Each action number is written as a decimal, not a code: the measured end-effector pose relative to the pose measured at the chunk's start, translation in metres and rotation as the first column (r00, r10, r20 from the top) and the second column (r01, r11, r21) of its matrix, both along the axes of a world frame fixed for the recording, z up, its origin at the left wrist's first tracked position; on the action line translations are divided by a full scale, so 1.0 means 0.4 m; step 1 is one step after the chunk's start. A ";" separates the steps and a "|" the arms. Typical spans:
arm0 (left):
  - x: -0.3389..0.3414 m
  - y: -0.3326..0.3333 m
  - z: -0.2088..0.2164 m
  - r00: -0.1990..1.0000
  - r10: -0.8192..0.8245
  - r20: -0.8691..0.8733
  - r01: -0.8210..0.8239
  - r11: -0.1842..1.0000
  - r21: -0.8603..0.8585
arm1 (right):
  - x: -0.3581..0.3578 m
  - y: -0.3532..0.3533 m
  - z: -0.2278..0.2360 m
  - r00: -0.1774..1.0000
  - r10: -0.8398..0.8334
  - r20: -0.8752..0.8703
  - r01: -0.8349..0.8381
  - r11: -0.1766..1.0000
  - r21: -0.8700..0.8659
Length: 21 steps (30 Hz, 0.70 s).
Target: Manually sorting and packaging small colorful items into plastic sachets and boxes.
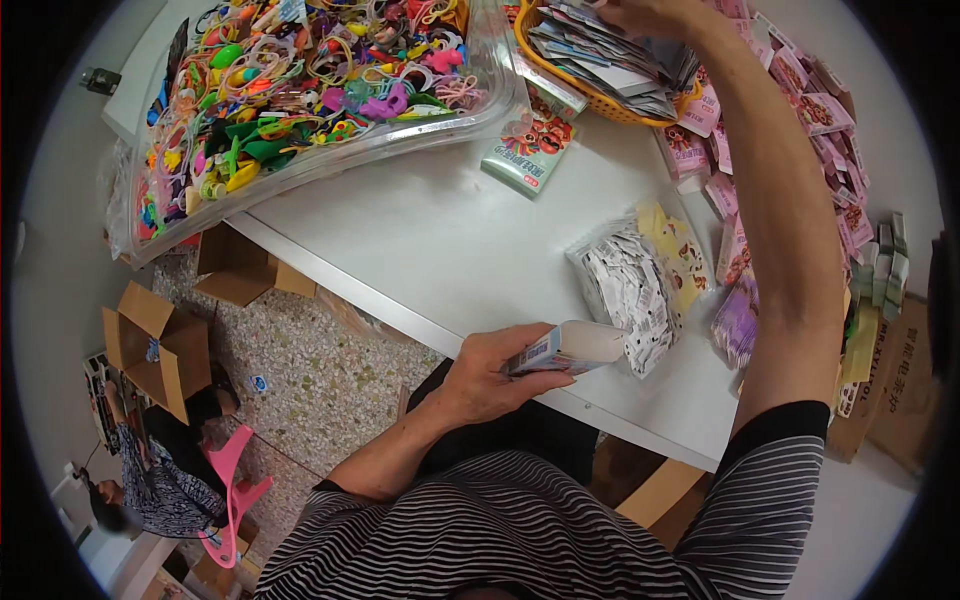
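My left hand point(490, 377) is closed around a small light-coloured carton point(572, 345), held near the table's front edge. The fingers wrap its left end, and the right end faces away from the palm. Far off at the top edge, my right hand point(655, 14) reaches over a yellow basket point(648, 118) filled with flat, shiny packets point(600, 65). Its fingers are partly cut off by the picture's edge, so whether they grip a packet does not show. Beside the carton lies a clear bag of small white sachets point(630, 285), with yellow printed pieces point(675, 245) at its right.
A clear plastic bin point(400, 135) heaped with colourful trinkets stands at the far left. Green cartons point(530, 152) lie near the basket. Pink boxes point(825, 115) pile up at right, near purple packets point(737, 322). Open cardboard boxes point(165, 345), a pink chair point(232, 490) and another person point(165, 470) are at left.
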<state>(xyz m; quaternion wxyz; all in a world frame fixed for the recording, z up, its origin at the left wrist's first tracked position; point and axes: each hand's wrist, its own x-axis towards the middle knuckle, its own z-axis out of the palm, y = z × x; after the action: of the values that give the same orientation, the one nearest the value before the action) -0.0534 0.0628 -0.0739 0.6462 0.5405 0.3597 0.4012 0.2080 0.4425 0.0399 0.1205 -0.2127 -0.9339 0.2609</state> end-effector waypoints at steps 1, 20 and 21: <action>-0.002 0.000 0.008 0.999 -0.014 -0.034 0.014 1.000 -0.003 | 0.004 0.001 -0.010 1.000 0.010 -0.001 -0.010 1.000 0.016; 0.016 -0.053 0.053 0.993 -0.011 0.116 0.031 0.986 -0.164 | 0.016 -0.259 0.091 0.584 -0.293 -0.757 0.324 0.939 -0.114; 0.017 -0.059 0.064 0.993 -0.018 0.120 0.037 0.986 -0.160 | 0.028 -0.324 0.099 0.591 -0.423 -0.687 0.502 0.859 -0.098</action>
<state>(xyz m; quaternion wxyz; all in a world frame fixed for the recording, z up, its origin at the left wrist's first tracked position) -0.0466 0.0391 -0.0481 0.7135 0.4665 0.3449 0.3930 0.2191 0.3130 0.0796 0.5323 -0.3289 -0.7454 0.2300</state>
